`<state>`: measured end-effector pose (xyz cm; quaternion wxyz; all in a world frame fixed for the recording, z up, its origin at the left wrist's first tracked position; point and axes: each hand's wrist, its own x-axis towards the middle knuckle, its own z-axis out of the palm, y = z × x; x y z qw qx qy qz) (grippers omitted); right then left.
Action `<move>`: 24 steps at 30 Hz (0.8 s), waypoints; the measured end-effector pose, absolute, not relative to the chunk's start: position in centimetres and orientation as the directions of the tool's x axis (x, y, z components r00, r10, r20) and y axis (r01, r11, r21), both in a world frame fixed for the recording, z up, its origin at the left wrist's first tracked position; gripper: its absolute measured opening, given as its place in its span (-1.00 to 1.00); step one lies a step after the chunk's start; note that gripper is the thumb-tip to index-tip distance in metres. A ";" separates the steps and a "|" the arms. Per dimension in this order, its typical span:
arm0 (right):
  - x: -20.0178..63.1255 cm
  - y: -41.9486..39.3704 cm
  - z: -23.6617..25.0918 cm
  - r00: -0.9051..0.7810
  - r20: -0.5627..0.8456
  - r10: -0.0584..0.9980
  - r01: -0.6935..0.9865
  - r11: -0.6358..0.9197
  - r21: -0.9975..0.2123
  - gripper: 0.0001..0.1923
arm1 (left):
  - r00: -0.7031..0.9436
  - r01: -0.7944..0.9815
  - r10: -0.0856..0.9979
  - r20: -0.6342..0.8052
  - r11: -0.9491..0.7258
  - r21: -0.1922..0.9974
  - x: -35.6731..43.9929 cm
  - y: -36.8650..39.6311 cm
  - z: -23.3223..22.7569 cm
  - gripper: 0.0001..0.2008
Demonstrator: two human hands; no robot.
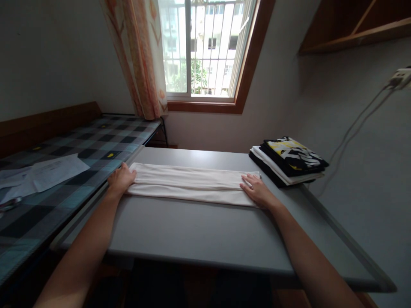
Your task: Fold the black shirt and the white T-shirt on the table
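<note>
White cloth (189, 182), right hand (257, 190) flat on its right end, left hand (122, 179) at its left, grip unclear, table (199, 231) roomy in front!

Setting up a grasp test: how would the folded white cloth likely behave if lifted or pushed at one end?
The cloth is probably floppy: its soft creases suggest it would sag or unfold when lifted. It looks fairly light, lying low in a narrow strip. Pushed along the table, it may bunch, since its edges look soft.

White cloth (192, 179) folded lengthwise, lying flat across table (199, 233).
</note>
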<state>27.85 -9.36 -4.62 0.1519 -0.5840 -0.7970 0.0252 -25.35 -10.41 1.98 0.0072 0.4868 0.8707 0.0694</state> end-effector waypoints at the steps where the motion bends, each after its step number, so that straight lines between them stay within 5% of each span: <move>1: 27.8 -9.4 -4.5 -0.263 0.201 0.944 0.924 0.306 -0.228 -0.43 | -0.531 0.843 0.846 0.050 0.522 0.128 -25.4 -10.4 2.0 -0.43; 6: 27.4 -9.7 -3.7 -0.256 0.158 0.954 0.929 0.287 -0.232 -0.41 | -0.471 0.880 0.878 0.088 0.461 0.114 -24.9 -10.7 2.7 -0.49; 12: 27.1 -9.9 -3.3 -0.242 0.134 0.961 0.937 0.267 -0.224 -0.42 | -0.149 0.971 0.987 0.051 0.137 0.195 -21.2 -9.6 4.3 -0.68; 19: 27.1 -10.1 -3.0 -0.253 0.114 0.961 0.943 0.271 -0.195 -0.42 | 0.227 0.877 0.973 -0.045 -0.184 0.445 -13.6 -7.8 4.3 -0.64; 24: 27.1 -10.2 -3.1 -0.248 0.107 0.963 0.944 0.265 -0.198 -0.42 | 0.129 0.958 0.992 0.005 -0.126 0.257 -9.7 -9.2 2.0 -0.61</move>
